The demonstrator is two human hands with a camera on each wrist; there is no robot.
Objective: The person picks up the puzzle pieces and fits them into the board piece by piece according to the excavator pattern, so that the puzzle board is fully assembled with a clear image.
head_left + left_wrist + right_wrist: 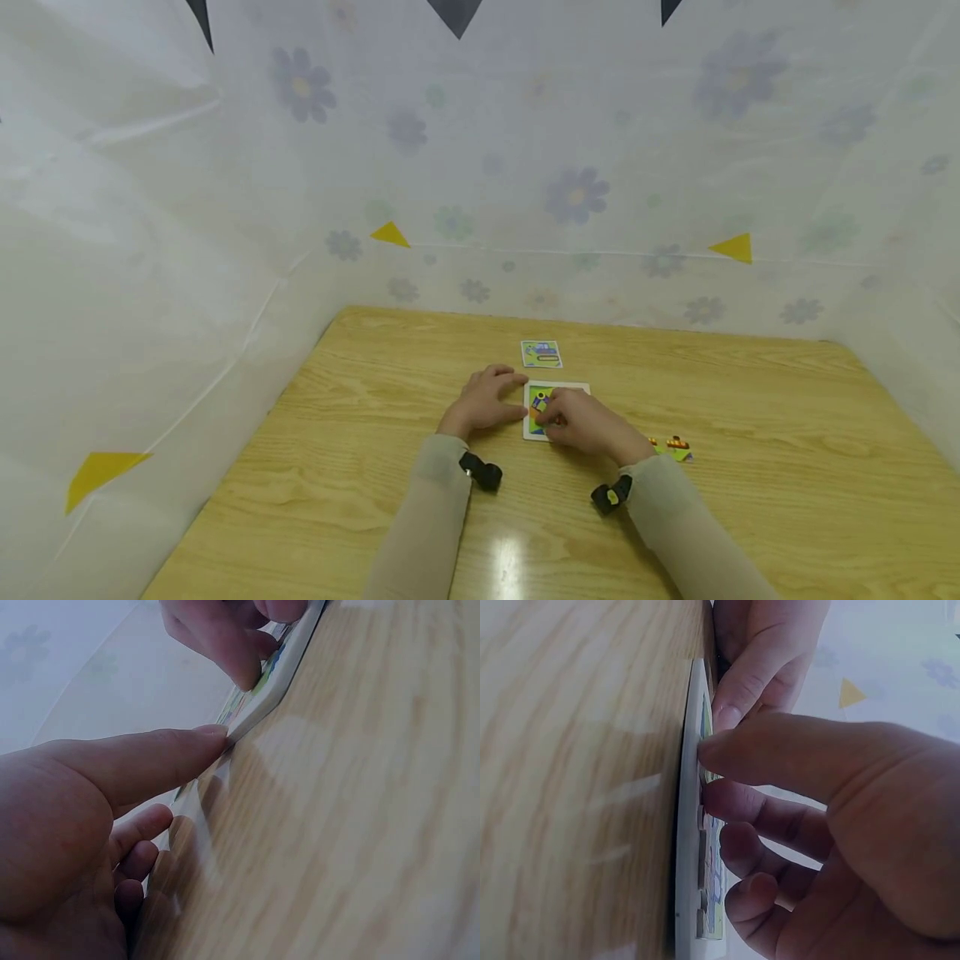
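Pressing piece into puzzle board (577, 389) w/ right hand (581, 422), left hand (483, 400) flat steadying board's left edge; board part-filled, loose pieces (672, 448) remain right of board.

The right hand (581, 421) covers most of the puzzle board (577, 388), so its picture cannot be made out. Loose pieces (672, 447) beside the right wrist are partly hidden by the sleeve and too small to read. The small card (541, 354) beyond the board is too small to tell its design. In the left wrist view the left hand (82, 847) is cut off by the frame edge, and the board (281, 679) shows only as a thin blurred edge.
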